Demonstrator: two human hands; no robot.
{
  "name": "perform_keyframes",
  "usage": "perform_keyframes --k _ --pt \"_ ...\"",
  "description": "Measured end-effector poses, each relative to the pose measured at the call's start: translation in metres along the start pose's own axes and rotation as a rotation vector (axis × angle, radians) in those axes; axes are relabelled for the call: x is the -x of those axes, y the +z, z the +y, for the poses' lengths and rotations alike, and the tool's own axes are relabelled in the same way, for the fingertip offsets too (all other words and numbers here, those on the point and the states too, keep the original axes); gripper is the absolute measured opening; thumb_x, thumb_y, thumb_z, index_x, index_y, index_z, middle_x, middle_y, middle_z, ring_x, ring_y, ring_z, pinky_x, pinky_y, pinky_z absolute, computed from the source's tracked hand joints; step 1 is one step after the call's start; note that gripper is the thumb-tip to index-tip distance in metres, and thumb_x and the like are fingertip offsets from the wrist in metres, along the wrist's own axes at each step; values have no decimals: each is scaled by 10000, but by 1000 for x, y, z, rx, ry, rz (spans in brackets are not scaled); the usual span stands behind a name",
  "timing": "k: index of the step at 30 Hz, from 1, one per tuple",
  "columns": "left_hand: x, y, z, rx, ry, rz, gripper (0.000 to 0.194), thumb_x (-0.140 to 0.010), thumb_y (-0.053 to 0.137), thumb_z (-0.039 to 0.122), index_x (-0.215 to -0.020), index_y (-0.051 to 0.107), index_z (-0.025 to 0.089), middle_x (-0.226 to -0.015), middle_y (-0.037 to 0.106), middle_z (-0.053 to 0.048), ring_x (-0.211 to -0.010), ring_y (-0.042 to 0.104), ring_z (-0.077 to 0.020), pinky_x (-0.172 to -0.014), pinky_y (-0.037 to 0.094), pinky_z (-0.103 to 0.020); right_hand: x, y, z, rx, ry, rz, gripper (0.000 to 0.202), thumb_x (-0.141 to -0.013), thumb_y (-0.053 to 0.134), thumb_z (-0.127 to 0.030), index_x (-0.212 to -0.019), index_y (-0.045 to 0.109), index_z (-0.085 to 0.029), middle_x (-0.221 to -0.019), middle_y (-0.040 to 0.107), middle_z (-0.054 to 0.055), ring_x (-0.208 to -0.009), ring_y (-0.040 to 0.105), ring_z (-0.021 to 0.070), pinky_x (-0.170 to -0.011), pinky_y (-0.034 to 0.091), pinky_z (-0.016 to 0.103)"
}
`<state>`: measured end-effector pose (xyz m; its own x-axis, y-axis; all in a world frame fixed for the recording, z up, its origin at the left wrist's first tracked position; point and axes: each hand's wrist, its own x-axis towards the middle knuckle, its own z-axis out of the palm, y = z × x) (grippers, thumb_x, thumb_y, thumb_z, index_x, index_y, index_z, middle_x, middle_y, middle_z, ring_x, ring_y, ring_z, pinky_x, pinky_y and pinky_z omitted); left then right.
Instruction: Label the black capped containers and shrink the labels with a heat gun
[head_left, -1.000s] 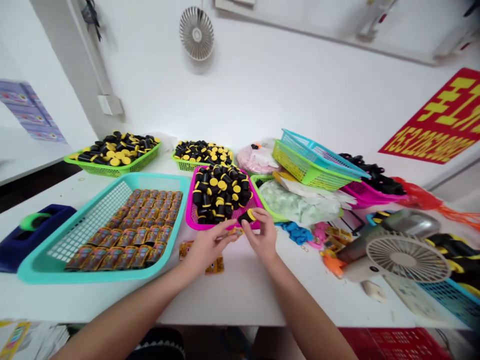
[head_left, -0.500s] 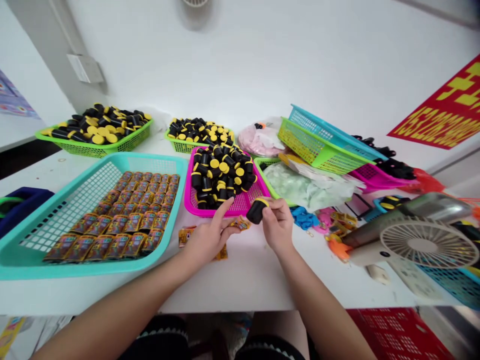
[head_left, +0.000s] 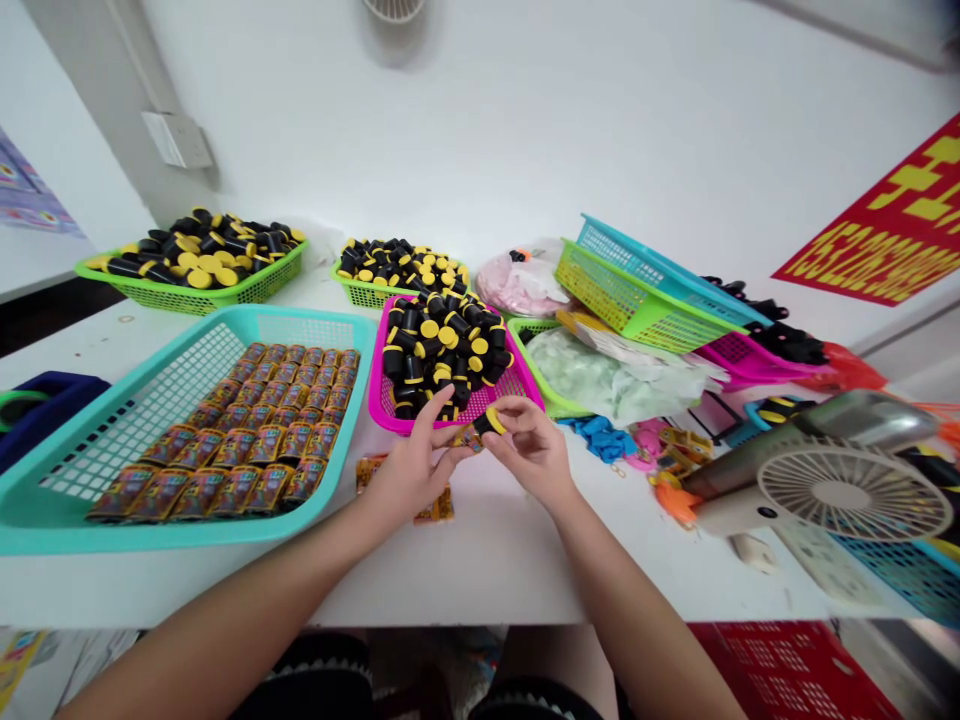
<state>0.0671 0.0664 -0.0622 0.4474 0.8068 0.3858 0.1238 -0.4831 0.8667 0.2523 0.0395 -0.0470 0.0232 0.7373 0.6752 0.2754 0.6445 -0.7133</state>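
Observation:
Between the fingers of my right hand (head_left: pixel 538 452) is a small black canister with a yellow lid (head_left: pixel 491 422), tilted with its black end toward the left. My left hand (head_left: pixel 409 470) pinches a small orange printed sleeve (head_left: pixel 469 438) between thumb and fingers, right at the canister's black end. Whether the sleeve is around that end or only touching it, I cannot tell. More printed sleeves (head_left: pixel 435 507) lie on the table under and beside my left hand. Just beyond my hands, a magenta basket (head_left: pixel 375 400) holds a heap of black canisters with yellow lids (head_left: pixel 446 335).
On the left, a turquoise basket (head_left: pixel 142 540) holds rows of sleeved canisters (head_left: pixel 251 450). Green baskets (head_left: pixel 247 285) of canisters stand behind. To the right are stacked baskets (head_left: pixel 637 300), plastic bags (head_left: pixel 622 370) and a small fan (head_left: pixel 847 490).
My right hand has moved the canister left and turned it, bringing its black end to the sleeve in my left hand. The left hand has shifted only slightly.

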Motion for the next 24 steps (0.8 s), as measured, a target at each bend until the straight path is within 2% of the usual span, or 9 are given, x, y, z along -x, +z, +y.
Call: perform_keyframes --k 3,6,9,12,16,18,19,22,24 --pt "-1 5 1 143 54 50 835 -818 658 265 -1469 138 212 -1056 711 -87 -970 678 -169 -920 511 -349 -2 -2 -6 42 -17 -46 135 -830 654 -267 -794 535 -216 -1016 630 72 -940 632 175 -788 540 358" --pt "-2 7 4 217 65 31 851 -803 659 216 -1462 121 221 -1061 707 -79 -941 676 -150 -904 512 -327 -6 -6 -12 105 -61 -109 103 -866 603 -254 -781 575 -204 -978 654 87 -897 654 181 -765 549 358" --pt "-1 5 4 150 4 1 830 -802 670 264 -1452 155 226 -1084 707 -93 -938 683 -170 -841 535 -306 -6 -7 -15 190 -131 -127 35 -832 649 -215 -819 619 -203 -948 668 81 -854 667 175 -749 554 341" --pt "4 3 1 -24 -41 13 783 -797 677 359 -1428 229 238 -1110 703 -95 -910 695 -195 -768 556 -305 -2 0 -14 287 -138 -67 119 -796 698 -217 -733 599 -200 -888 673 62 -786 670 160 -687 557 302" --pt "9 3 -2 -128 -8 60 682 -807 666 384 -1377 322 234 -1126 695 -106 -960 691 -229 -812 550 -352 5 11 -14 391 -94 68 274 -812 687 -256 -619 499 -200 -833 666 45 -725 659 141 -613 553 264" --pt "8 4 0 -35 -26 96 741 -778 703 361 -1386 296 239 -1103 699 -104 -989 682 -234 -859 537 -372 6 12 -15 403 -159 23 192 -808 694 -276 -711 542 -206 -909 668 65 -814 668 164 -682 570 294" --pt "6 5 3 55 -43 117 795 -760 724 338 -1399 260 246 -1082 703 -95 -989 681 -227 -882 529 -377 6 12 -15 404 -210 -31 167 -789 714 -300 -818 576 -211 -982 664 84 -894 665 187 -746 574 328" --pt "-2 6 11 396 -64 146 923 -719 758 262 -1403 139 282 -987 692 -33 -899 685 -169 -877 524 -354 6 9 -16 416 -319 -190 548 -727 765 -324 -1196 503 -216 -1192 597 145 -1126 589 248 -922 522 433" --pt "-5 5 14 574 -64 104 921 -697 767 242 -1354 125 305 -956 645 8 -835 667 -132 -815 533 -316 7 10 -16 436 -328 -215 610 -751 717 -233 -1288 429 -224 -1222 569 143 -1167 557 249 -956 497 453"
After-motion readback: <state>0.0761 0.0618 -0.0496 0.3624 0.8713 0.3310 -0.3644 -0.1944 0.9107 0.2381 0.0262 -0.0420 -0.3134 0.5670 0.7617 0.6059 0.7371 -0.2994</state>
